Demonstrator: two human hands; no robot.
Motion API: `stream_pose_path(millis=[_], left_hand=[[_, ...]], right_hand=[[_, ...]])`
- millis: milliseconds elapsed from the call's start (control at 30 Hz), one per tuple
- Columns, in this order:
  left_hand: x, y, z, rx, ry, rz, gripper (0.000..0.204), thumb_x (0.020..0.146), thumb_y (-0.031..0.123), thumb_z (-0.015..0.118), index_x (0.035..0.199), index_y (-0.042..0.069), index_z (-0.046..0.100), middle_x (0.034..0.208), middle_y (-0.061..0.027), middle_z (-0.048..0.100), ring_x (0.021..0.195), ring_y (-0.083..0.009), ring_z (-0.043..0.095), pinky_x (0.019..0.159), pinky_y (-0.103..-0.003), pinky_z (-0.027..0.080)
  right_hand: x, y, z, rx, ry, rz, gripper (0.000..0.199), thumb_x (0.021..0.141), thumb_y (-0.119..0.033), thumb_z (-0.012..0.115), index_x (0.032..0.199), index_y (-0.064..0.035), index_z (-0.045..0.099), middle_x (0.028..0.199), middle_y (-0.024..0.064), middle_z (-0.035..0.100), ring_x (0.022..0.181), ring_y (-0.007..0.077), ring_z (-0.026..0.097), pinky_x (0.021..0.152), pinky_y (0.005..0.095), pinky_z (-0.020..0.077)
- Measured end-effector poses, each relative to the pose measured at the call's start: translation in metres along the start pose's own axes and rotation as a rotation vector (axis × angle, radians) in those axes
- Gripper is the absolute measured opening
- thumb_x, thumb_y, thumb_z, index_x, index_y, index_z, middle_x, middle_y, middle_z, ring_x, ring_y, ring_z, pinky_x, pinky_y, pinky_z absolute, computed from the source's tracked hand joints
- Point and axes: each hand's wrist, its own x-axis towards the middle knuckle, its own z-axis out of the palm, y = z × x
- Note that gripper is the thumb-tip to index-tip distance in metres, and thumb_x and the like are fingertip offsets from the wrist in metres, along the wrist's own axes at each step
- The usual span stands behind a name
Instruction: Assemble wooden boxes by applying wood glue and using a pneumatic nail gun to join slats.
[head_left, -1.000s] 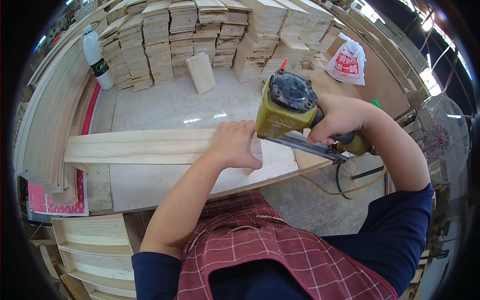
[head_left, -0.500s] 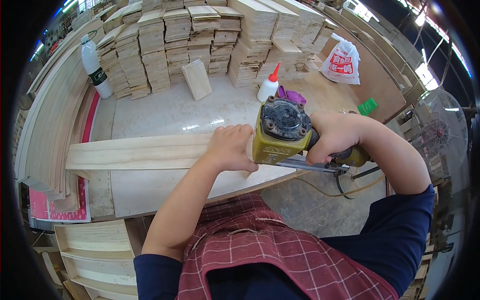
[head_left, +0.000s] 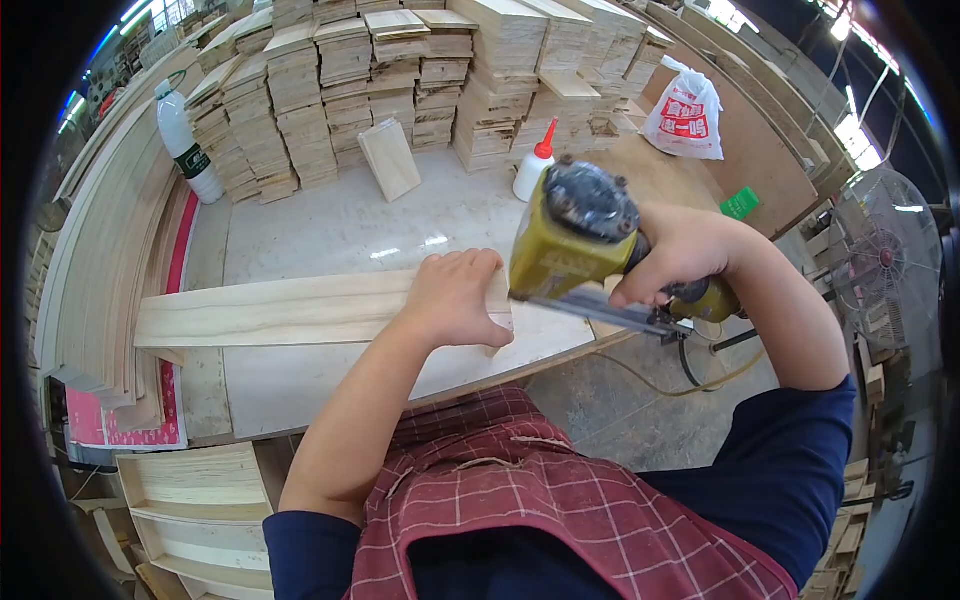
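1. The two hands are apart from each other. The left hand (head_left: 455, 300) is clamped over the right end of a long board (head_left: 270, 315), fingers at its far side, thumb at its near side.
2. The right hand (head_left: 685, 255) is wrapped around the handle of a yellow-green nail gun (head_left: 570, 240). The gun's head is just beside the board's right end; I cannot tell whether it touches.
3. The long board lies near the front edge of the tabletop (head_left: 310, 235), roughly along it, and a short wood piece (head_left: 168, 355) shows under its left end.
4. Beyond the gun stands a white squeeze bottle (head_left: 529, 180) with a red tip. A small board (head_left: 390, 162) leans, tilted, against stacked boards (head_left: 345, 100) lining the far edge.
5. Toward the far right corner sits a white plastic bag (head_left: 685, 115); a green object (head_left: 740, 203) is near the right edge.
6. Along the left edge, long planks (head_left: 100, 270) are stacked, with a large clear bottle (head_left: 190, 145) beside them.
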Motion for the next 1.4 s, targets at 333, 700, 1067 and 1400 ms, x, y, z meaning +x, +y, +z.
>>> stream_pose_path(millis=[333,700,1067,1400], left_hand=[[-0.001,0.003,-0.001,-0.036,0.137,0.128,0.086,0.05,0.036,0.071,0.126,0.013,0.037,0.109,-0.0091,0.052,0.104,-0.0246,0.048,0.086,-0.035,0.034],[-0.005,0.002,0.001,-0.069,0.176,0.192,0.085,0.052,0.035,0.072,0.126,0.012,0.037,0.107,-0.0101,0.053,0.1,-0.0253,0.05,0.084,-0.035,0.034],[-0.003,-0.001,0.0,-0.079,0.244,0.221,0.089,0.053,0.043,0.075,0.125,0.007,0.038,0.108,-0.0139,0.051,0.102,-0.0299,0.047,0.089,-0.039,0.033],[-0.083,-0.125,-0.11,-0.057,-0.429,-0.366,0.061,0.054,0.04,0.077,0.098,0.001,0.06,0.093,-0.0159,0.062,0.087,-0.0278,0.058,0.078,-0.036,0.044]], right_hand=[[0.095,0.127,-0.008,-0.315,0.646,0.171,0.027,0.066,-0.016,0.063,0.087,0.0007,0.056,0.072,0.0137,0.061,0.066,0.0232,0.061,0.059,0.035,0.0479],[0.174,0.197,0.032,-0.347,0.917,0.376,0.061,0.063,-0.038,0.073,0.105,-0.0044,0.044,0.084,0.0169,0.062,0.082,0.0317,0.061,0.069,0.0392,0.0493],[0.169,0.181,0.085,-0.293,1.49,-0.271,0.047,0.066,-0.007,0.066,0.109,-0.002,0.049,0.104,0.0166,0.046,0.099,0.0345,0.04,0.084,0.0429,0.0349],[0.166,0.181,0.111,0.079,1.388,-0.461,0.032,0.071,-0.004,0.058,0.102,-0.0006,0.053,0.105,0.0149,0.049,0.098,0.0298,0.047,0.082,0.0366,0.0388]])
